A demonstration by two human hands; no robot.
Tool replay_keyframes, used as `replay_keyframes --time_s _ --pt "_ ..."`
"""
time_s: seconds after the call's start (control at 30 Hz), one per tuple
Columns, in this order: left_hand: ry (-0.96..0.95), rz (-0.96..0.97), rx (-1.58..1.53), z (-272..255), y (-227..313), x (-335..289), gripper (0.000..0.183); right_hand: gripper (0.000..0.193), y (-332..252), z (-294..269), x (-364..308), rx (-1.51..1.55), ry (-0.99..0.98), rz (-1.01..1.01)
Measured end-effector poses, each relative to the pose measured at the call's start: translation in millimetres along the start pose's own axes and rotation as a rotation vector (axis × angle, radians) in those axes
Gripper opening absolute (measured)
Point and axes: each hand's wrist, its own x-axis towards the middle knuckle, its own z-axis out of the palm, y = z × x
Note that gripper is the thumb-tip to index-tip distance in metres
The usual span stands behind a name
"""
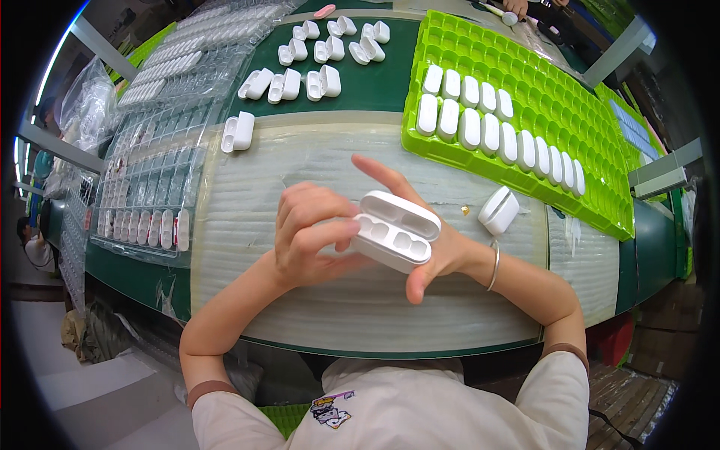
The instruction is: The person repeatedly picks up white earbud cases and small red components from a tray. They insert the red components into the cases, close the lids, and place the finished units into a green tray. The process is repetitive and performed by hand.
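Observation:
A white earbud charging case (395, 232), lid raised and two wells bare, is held between my hands above the mat. My left hand (309, 234) has its fingers curled against the case's left end. Behind the case, my right hand (448, 244) cradles it, with one finger stretched out at the upper left and the thumb below; its other fingers are hidden. Another white case (499, 211), slightly agape, rests on the mat right of my right hand. A small gold-coloured bit (465, 211) lies between them.
A green compartment tray (517, 176) at the right holds rows of closed white cases. Several opened cases (328, 50) stand on the green table at the back; one more (238, 133) is nearer. Clear plastic trays (154, 187) with white parts line the left. Another person's hand (516, 7) shows far back.

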Motion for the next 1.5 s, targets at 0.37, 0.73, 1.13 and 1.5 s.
replay_keyframes --time_s 0.37,0.73,1.13,1.5 --pt "0.156 0.144 0.057 -21 6 2 0.068 0.141 -15 25 -2 0.409 -0.147 -0.002" --pt "0.047 0.302 -0.098 -13 15 7 0.030 0.135 -21 25 -5 0.588 -0.036 0.302" --pt "-0.018 0.380 -0.087 -14 6 8 0.021 0.125 -2 25 -3 0.405 0.035 0.352" --pt "0.278 -0.277 -0.196 -23 -14 3 0.039 0.127 3 11 -4 0.325 -0.083 0.221"
